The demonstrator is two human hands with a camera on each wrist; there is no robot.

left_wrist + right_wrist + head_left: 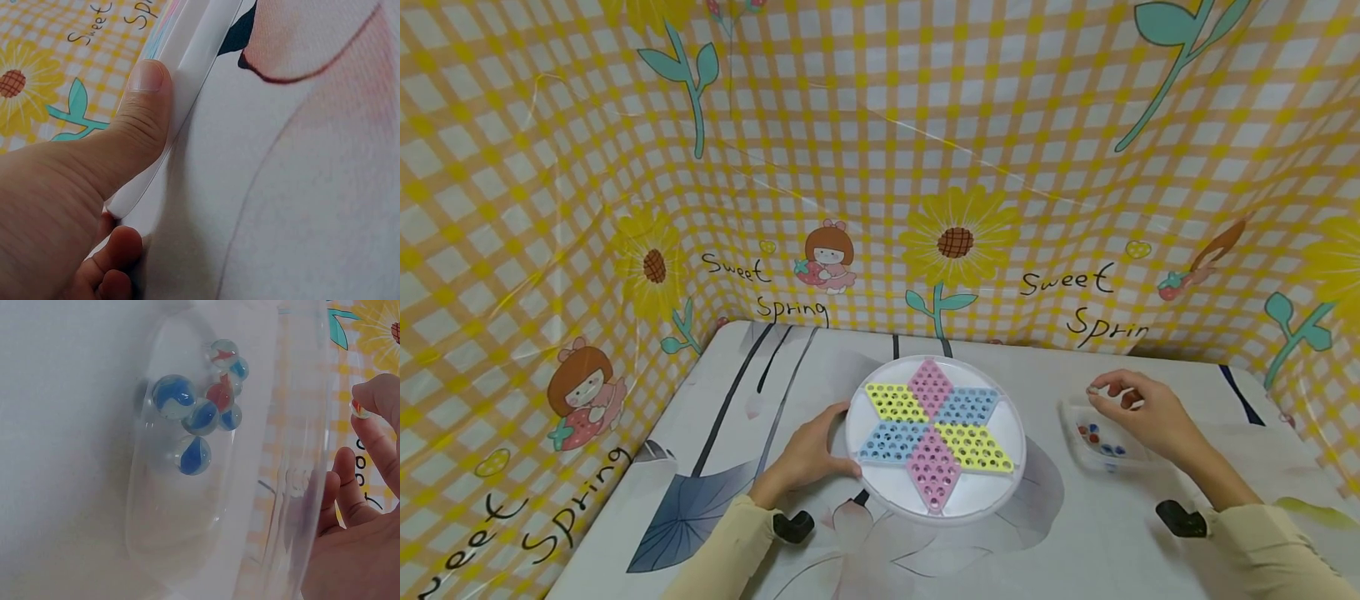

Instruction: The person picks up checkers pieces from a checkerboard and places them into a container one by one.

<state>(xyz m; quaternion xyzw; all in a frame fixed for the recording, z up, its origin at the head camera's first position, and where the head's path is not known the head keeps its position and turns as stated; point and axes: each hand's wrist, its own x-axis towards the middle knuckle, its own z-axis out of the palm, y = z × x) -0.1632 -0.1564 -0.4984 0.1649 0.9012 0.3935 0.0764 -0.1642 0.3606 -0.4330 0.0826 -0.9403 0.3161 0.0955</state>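
A round white Chinese checkers board [880, 492] lies on the table, its star of pink, yellow and blue sections dotted with holes. My left hand [808, 450] holds its left edge; in the left wrist view the thumb [147, 94] lies against the white rim [194, 69] and other fingers curl low beside it. Over the clear plastic box [1078, 454], my right hand [1153, 417] pinches a glass marble [359, 410] with a red-orange swirl between thumb and index finger. Several blue marbles [175, 397] and red marbles [220, 397] sit together inside the box.
A table covered by a white floral cloth [1000, 558] bears the board and box. Checkered yellow fabric [850, 158] hangs behind and at the sides. Dark wrist devices show near the left sleeve [722, 542] and right sleeve [1262, 542].
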